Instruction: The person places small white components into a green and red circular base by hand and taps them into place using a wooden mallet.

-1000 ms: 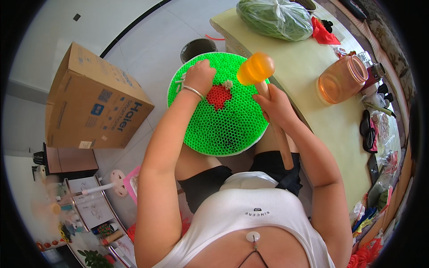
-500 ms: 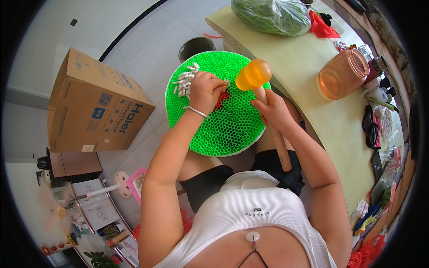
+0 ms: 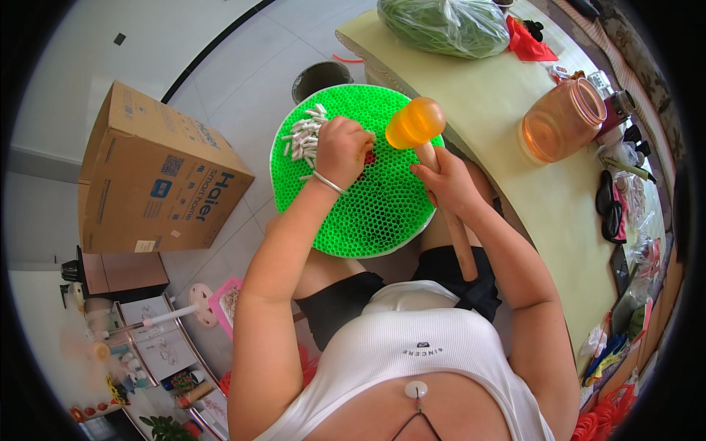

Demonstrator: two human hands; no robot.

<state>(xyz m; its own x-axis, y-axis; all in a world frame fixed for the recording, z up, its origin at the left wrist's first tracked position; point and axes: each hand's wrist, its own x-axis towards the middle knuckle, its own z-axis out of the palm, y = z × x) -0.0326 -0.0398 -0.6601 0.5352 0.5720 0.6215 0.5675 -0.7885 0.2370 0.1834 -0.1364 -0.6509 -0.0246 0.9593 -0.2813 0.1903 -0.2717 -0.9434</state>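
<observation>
A round green honeycomb mat (image 3: 382, 213) rests over my lap, with a pale rim and a small red patch (image 3: 369, 159) near its middle. Several short white pegs (image 3: 303, 140) lie heaped on its upper left. My left hand (image 3: 343, 151), closed, is over the mat beside the red patch; its fingertips are partly hidden, and I cannot make out what they pinch. My right hand (image 3: 447, 180) grips the wooden handle of a mallet (image 3: 416, 123). The mallet's translucent orange head is above the mat's right side, just right of my left hand.
A pale table (image 3: 515, 132) curves along the right, bearing a bag of greens (image 3: 448, 29), an orange-tinted jar (image 3: 562, 121) and small clutter. On the left stands a large cardboard box (image 3: 158, 173). A dark bucket (image 3: 322, 77) is behind the mat, a pink basket (image 3: 226, 301) at lower left.
My left hand has turned slightly, its fingers now pointing further down and hiding more of the red patch. My right hand and the mallet are nearly still.
</observation>
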